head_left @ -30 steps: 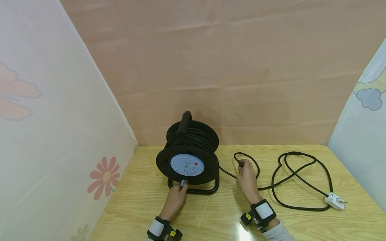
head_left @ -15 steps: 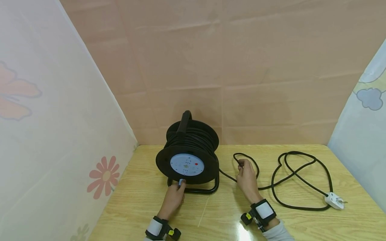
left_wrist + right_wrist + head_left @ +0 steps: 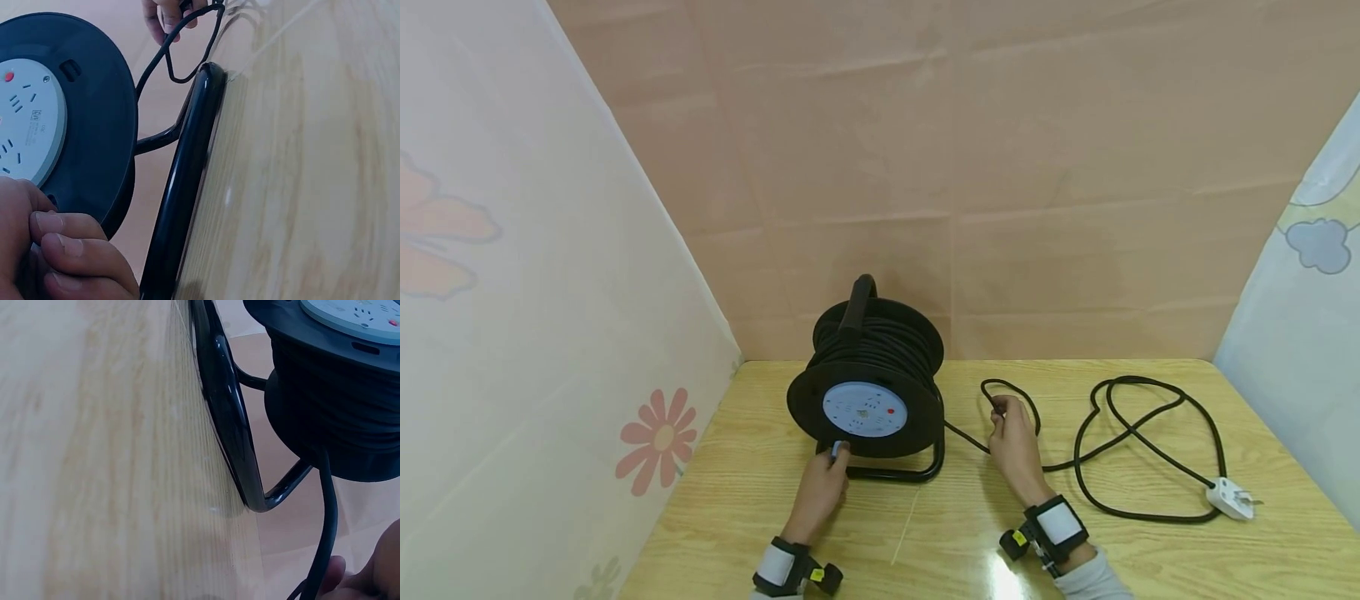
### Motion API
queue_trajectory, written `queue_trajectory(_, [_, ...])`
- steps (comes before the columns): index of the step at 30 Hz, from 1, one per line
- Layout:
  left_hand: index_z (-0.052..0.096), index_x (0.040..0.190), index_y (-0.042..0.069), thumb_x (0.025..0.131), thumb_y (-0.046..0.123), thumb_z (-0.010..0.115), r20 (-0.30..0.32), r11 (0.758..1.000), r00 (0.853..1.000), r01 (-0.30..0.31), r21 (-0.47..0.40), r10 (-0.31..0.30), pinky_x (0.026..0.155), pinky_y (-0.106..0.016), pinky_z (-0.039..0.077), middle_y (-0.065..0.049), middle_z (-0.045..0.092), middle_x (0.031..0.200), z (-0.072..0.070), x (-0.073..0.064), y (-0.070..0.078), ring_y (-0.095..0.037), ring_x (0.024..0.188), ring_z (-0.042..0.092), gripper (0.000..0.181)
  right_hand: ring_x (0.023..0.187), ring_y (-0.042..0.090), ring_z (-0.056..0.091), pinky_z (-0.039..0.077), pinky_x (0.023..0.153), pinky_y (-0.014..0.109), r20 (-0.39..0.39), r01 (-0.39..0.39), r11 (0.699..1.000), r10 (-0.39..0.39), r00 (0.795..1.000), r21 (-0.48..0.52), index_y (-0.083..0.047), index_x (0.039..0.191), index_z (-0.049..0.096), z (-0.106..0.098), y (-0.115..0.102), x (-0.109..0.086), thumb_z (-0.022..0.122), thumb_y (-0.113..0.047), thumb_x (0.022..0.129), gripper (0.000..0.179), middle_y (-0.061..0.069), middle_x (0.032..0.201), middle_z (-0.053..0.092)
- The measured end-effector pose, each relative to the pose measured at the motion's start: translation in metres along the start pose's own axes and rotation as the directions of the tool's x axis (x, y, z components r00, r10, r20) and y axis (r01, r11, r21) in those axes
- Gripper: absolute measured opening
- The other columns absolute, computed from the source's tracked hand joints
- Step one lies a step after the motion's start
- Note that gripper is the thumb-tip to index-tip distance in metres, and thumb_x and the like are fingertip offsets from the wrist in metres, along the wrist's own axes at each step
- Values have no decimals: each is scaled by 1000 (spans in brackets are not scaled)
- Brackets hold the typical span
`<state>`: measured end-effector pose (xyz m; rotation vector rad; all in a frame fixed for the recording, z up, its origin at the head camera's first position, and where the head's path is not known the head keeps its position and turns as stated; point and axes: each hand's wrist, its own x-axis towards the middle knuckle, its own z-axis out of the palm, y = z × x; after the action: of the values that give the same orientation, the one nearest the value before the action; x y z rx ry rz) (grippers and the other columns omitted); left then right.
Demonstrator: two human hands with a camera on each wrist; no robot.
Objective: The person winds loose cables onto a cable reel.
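A black cable reel (image 3: 876, 346) stands on its tubular frame (image 3: 891, 476), wound with black cable. Its round front carries a pale blue socket panel (image 3: 865, 409) with a red button. My left hand (image 3: 818, 493) grips the small light-blue crank knob (image 3: 836, 449) at the lower edge of the front disc; in the left wrist view its fingers (image 3: 81, 247) are curled and hide the knob. Right of the reel, my right hand (image 3: 1017, 450) pinches the black cable (image 3: 966, 435) running from the drum. The right wrist view catches only part of that hand (image 3: 369, 575) beside the cable.
Loose cable (image 3: 1150, 517) lies in wide crossing loops on the right of the wooden table (image 3: 955, 533), ending in a white plug (image 3: 1230, 498). A brown sheet (image 3: 1037, 208) hangs behind, with patterned sheets (image 3: 565, 350) at both sides.
My left hand has moved left along the disc's lower edge with the knob, and the panel has turned slightly clockwise. The small cable loop by my right hand has narrowed a little; that hand stays put.
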<state>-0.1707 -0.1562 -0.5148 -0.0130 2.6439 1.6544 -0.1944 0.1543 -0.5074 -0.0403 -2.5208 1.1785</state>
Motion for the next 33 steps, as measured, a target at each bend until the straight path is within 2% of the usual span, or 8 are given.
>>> queue_trajectory(6, [47, 64, 12, 103, 40, 42, -32, 999, 999, 27, -16, -28, 38, -22, 26, 5, 40, 50, -4, 0, 3, -8, 40, 34, 48, 96, 30, 56, 48, 71, 42, 12, -6, 1000, 6, 1000, 0, 6, 126, 45, 0, 0, 1, 42, 2, 100, 26, 20, 111, 54])
queue_trajectory(12, [57, 74, -4, 103, 39, 43, -47, 999, 998, 38, -17, -39, 39, -22, 27, 5, 40, 51, -7, 1, 5, -8, 42, 35, 54, 96, 31, 57, 48, 70, 42, 6, 4, 1000, -4, 1000, -6, 6, 125, 45, 1, 1, 1, 42, 3, 99, 26, 21, 111, 54])
queue_trajectory(14, [59, 78, -6, 103, 40, 43, -47, 999, 998, 41, -24, -42, 39, -22, 28, 5, 40, 51, -9, 1, 5, -9, 42, 36, 55, 97, 31, 56, 48, 71, 43, 8, 2, 1000, -2, 1000, -4, 6, 125, 45, 1, 1, 1, 41, 3, 99, 26, 21, 111, 53])
queue_trajectory(18, [57, 73, 0, 103, 43, 42, -49, 999, 998, 41, -30, -43, 40, -22, 28, 5, 39, 51, -11, 0, 5, -9, 42, 36, 54, 97, 31, 56, 49, 73, 44, 5, 4, 1000, -4, 1000, -2, 6, 126, 45, 1, 0, 0, 42, 3, 100, 26, 21, 110, 53])
queue_trajectory(24, [47, 64, 11, 102, 45, 41, -61, 999, 998, 32, -39, -34, 39, -21, 24, 7, 35, 49, -14, 1, 5, -8, 40, 31, 52, 95, 30, 56, 49, 72, 43, 1, 18, 1000, -18, 1000, -7, 6, 125, 45, 2, 0, 0, 42, 2, 100, 25, 20, 109, 53])
queue_trajectory(33, [41, 61, 14, 102, 47, 42, -88, 998, 995, 39, -45, -42, 39, -21, 24, 7, 36, 48, -17, 1, 7, -9, 40, 31, 53, 93, 30, 56, 48, 71, 42, -6, 34, 999, -34, 999, -9, 7, 124, 46, 1, 1, 1, 42, 2, 100, 25, 19, 107, 53])
